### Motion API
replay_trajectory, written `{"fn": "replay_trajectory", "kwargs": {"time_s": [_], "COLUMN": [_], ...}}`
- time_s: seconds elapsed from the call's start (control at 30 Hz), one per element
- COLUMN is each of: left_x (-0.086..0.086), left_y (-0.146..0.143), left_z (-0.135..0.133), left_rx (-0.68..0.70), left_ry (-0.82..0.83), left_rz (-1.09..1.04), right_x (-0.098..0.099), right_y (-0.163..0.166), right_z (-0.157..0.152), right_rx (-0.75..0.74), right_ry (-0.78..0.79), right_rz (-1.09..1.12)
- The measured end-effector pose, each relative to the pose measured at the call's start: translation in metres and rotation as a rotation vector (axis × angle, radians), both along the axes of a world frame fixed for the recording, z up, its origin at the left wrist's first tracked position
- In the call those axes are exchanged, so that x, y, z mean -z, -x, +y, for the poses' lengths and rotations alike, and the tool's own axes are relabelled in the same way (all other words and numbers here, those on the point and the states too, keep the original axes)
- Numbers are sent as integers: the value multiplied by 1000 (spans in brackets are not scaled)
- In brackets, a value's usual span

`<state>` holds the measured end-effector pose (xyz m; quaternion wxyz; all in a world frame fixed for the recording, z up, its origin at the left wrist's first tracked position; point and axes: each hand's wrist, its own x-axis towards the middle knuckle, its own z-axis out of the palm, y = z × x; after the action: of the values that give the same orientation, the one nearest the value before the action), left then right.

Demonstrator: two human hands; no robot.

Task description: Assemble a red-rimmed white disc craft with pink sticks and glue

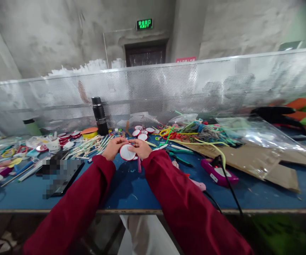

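Observation:
A white round disc with a red rim (126, 153) is held up over the table between my two hands. My left hand (113, 148) is closed, its fingers pinching at the disc's upper left edge. My right hand (141, 148) grips the right side, with thumb and fingers bent near the top of the rim. Fingertips of both hands almost meet there; any small thing between them is too small to make out. Just under the right hand hangs or lies a pink strip (139, 165). More red-rimmed discs (142, 136) lie in a group behind my hands.
A black bottle (100, 116) stands behind thin sticks (96, 146). Colourful cords (200, 132) and flat cardboard (264, 166) spread rightward, near a purple device (218, 172) with a cable. Teal-handled pliers (181, 158) lie beside my right sleeve. A perforated metal screen (153, 92) closes the table's back.

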<state>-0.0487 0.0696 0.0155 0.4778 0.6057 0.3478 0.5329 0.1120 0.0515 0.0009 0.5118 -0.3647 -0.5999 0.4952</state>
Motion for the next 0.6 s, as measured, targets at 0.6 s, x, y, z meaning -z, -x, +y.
{"fn": "replay_trajectory", "kwargs": {"time_s": [0.6], "left_x": [0], "left_y": [14], "left_z": [1], "left_rx": [61], "left_ry": [-102], "left_rz": [191], "right_x": [-2], "right_y": [3], "right_z": [-2], "right_rx": [65], "right_ry": [-52], "right_rz": [-20]}}
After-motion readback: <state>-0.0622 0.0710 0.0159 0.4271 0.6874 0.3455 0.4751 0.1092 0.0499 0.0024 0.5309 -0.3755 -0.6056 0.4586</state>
